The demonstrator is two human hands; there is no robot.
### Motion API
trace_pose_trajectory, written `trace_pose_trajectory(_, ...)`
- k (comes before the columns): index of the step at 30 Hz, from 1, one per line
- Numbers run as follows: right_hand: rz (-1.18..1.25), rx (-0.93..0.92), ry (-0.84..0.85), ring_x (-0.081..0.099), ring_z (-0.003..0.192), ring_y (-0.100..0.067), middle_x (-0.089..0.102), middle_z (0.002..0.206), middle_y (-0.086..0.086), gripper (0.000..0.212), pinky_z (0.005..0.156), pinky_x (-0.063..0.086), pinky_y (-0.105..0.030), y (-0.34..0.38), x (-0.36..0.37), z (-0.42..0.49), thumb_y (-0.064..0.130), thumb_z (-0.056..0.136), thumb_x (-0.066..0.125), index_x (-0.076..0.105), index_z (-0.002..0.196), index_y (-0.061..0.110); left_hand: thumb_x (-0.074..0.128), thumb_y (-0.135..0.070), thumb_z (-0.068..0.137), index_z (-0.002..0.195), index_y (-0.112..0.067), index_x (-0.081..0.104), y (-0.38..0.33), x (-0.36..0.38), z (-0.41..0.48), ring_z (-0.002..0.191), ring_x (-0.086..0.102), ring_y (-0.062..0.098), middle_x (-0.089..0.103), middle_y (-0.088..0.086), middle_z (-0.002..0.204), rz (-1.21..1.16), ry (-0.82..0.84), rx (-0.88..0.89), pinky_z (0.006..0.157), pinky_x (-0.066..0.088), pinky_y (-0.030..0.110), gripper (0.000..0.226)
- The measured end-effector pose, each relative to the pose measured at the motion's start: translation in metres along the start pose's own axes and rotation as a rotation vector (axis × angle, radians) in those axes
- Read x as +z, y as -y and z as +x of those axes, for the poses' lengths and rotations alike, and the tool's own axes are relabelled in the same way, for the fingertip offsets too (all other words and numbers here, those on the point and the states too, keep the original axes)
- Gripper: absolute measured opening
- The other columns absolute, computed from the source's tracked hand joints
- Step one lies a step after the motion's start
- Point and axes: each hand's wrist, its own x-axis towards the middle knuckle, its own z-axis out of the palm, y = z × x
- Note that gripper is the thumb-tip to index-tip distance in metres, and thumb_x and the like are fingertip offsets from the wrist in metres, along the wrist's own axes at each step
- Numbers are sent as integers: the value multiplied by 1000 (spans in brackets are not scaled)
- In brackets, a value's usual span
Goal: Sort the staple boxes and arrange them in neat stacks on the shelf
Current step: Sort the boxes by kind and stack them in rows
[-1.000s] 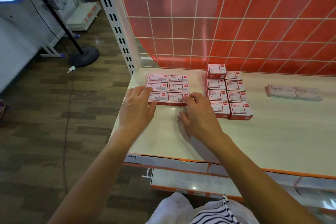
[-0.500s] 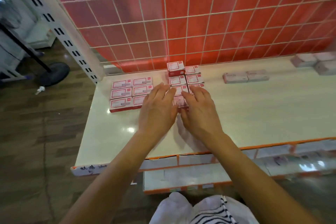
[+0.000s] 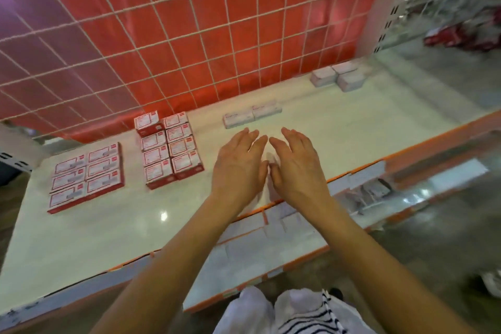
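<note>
Motion blur, wide-angle bending, soft glare.

White shelf (image 3: 108,230) carries red staple boxes (image 3: 173,152) and blurred, seemingly white boxes (image 3: 252,115).

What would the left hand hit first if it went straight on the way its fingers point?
Probably the pair of pale boxes lying side by side at the back of the shelf. The left hand is open and its fingers aim at them, with only bare shelf between. Its height above the shelf is hard to judge.
</note>
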Motion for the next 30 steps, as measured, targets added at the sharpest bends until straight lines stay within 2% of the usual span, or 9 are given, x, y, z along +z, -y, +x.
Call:
trace_pose_trajectory(3, 1, 44, -11, 52, 116, -48, 54, 127, -29, 50, 94, 44, -54, -36, -19, -4, 7, 70, 74, 61, 117, -1, 72, -19, 81, 125, -8, 61, -36, 13, 17, 123, 53, 35, 60, 14, 129, -4, 31, 23, 101, 42, 46, 47)
trace_pose_trajectory(6, -19, 76, -28, 47, 121, -47, 51, 132, -28, 50, 99, 40, -53, -73, -39, -8, 7, 74, 71, 59, 122, 0, 58, -27, 92, 138, -14, 49, -75, 25, 36, 137, 38, 29, 46, 9, 144, -13, 88, 29, 112, 29, 40, 48)
trace_pose_trajectory(8, -37, 84, -32, 39, 130, -43, 44, 140, -24, 51, 105, 34, -50, -98, -52, -10, 10, 80, 66, 54, 129, 2, 52, -32, 96, 143, -18, 42, -98, 34, 47, 141, 30, 25, 38, 4, 150, -6, 99, 26, 115, 22, 37, 50)
trace_pose_trajectory(12, -66, 92, -1, 20, 142, -32, 26, 153, -14, 51, 114, 18, -39, -143, -76, -17, 18, 93, 53, 39, 142, 10, 48, -36, 98, 144, -22, 40, -142, 52, 61, 142, 29, 22, 36, 1, 152, -16, 110, 26, 114, 23, 36, 49)
trace_pose_trajectory(19, -65, 145, -20, 25, 139, -30, 30, 151, -15, 49, 113, 22, -37, -205, -109, -30, 19, 93, 50, 41, 140, 9, 50, -32, 96, 139, -19, 47, -205, 72, 89, 136, 38, 25, 45, 4, 146, -38, 133, 111, 109, 32, 38, 45)
trace_pose_trajectory(22, -42, 181, -62, 32, 135, -34, 38, 146, -20, 44, 111, 26, -41, -225, -114, -33, 16, 93, 50, 48, 135, 5, 53, -32, 94, 135, -17, 52, -225, 82, 100, 131, 44, 27, 51, 6, 141, -44, 147, 157, 105, 37, 39, 43)
trace_pose_trajectory(30, -80, 307, -82, 42, 127, -37, 47, 138, -20, 42, 107, 33, -46, -284, -128, -34, 15, 87, 56, 55, 128, 5, 52, -30, 95, 136, -17, 51, -276, 107, 140, 131, 43, 25, 49, 5, 142, -80, 190, 261, 103, 36, 38, 42)
